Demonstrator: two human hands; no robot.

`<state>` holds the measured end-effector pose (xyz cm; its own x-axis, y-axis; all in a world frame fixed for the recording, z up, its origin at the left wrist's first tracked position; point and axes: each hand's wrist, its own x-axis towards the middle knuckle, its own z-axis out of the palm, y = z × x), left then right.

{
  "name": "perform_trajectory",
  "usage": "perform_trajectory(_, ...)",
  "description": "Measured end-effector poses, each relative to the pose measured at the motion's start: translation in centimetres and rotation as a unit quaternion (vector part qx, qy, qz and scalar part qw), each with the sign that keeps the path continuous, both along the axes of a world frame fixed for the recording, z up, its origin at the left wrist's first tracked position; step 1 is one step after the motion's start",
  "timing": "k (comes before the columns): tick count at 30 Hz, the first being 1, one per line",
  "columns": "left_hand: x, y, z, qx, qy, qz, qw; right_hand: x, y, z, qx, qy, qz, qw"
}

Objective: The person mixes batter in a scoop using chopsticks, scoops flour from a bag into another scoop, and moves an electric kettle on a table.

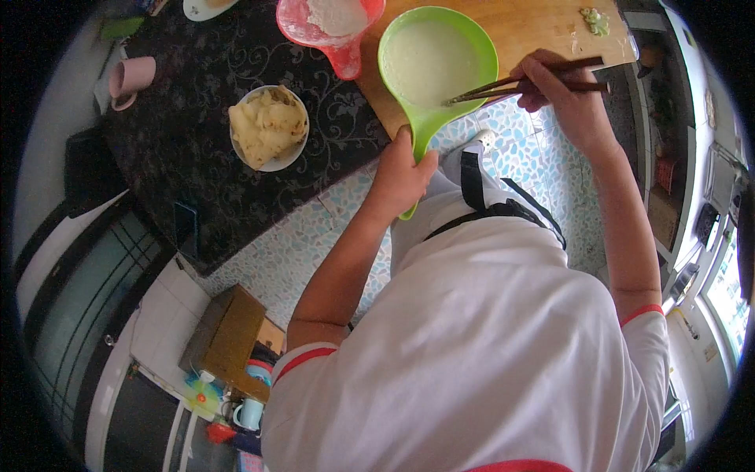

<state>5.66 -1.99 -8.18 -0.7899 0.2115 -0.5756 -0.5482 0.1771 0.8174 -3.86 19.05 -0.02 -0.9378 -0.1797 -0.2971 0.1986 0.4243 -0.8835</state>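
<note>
Green ladle (425,126), out front of torso: bowl end far, handle end near. Long axis running roughly straight out from body, w/ slight slant L on the way back. In its bowl, white liquid (429,59), poss. thin batter, judging by looks only. Held round the handle by L hand (403,175), fingers wrapped, butt end poking out below. Partly over edge of wooden board (543,27); resting there or just above, unclear. Tilt also hard to judge from this angle.

In R hand (546,90), pair of chopsticks (486,88), pinched in fingers, back ends sticking out past the knuckles on R. Long axis crossways, R to L, so approx. square to the ladle's: key relation here. Tips inside bowl, on near side by handle root, well short of far rim; at surface or dipped in, depth not readable.

R hand itself outside bowl, just off its R side; L hand on near side. Both close, neither clearly nearer, but only R reaching inside, via chopsticks.

Just beside, on L: red ladle (344,57) w/ white powder (338,16). Further L & nearer body, on dark patterned table (346,149): white bowl (283,165) of pale lumpy food (269,128). Untouched by either hand.
</note>
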Motion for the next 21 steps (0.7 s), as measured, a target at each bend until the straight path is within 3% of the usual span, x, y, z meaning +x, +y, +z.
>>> perform_trajectory(3, 0.0, 0.1, 0.1, -0.004, 0.002, 0.001, 1.0, -0.2, 1.3, 1.2, 0.016, -0.013, -0.05, 0.999)
perform_trajectory(7, 0.0, 0.1, 0.3, 0.002, 0.001, 0.001, 1.0, -1.1, 1.2, -0.1, -0.036, 0.061, -0.028, 0.997)
perform_trajectory(12, -0.1, 0.1, 0.6, -0.005, 0.003, -0.003, 1.0, -1.2, 0.0, -1.2, 0.007, 0.083, 0.016, 0.996)
perform_trajectory(21, 0.1, 0.1, 0.2, 0.0, -0.005, 0.004, 1.0, -1.3, 2.6, 0.6, -0.019, 0.003, -0.051, 0.999)
